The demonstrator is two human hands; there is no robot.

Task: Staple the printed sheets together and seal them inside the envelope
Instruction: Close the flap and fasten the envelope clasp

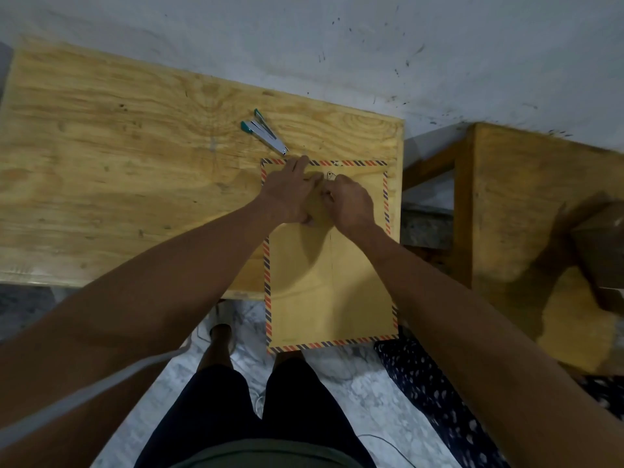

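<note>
- Brown envelope (329,265) with a red-and-blue striped border, lying flat at the 3 o'clock end of the wooden desk (135,163), long axis running 12 to 6 o'clock, its 6 o'clock end hanging past the desk's near edge over the floor.
- Small round metal clasp (330,175) near the envelope's 12 o'clock edge, just beside the fingertips of both hands.
- Left hand (290,194) palm down on the envelope's upper part, fingers spread and pressed flat toward the 12 o'clock border; nothing seen gripped.
- Right hand (349,206) touching the left at the envelope's middle, fingers curled in by the clasp; cannot tell whether anything is pinched between them.
- Printed sheets not visible anywhere.
- Stapler (266,133), silver with teal ends, swung open on the desk at 11 o'clock of the envelope, just beyond its corner and apart from both hands.
- Second wooden piece of furniture (523,197) at 3 o'clock, separated from the desk by a gap.
- Marbled floor (337,383) at 6 o'clock, with the person's dark shorts (236,417) and 1 leg below.
</note>
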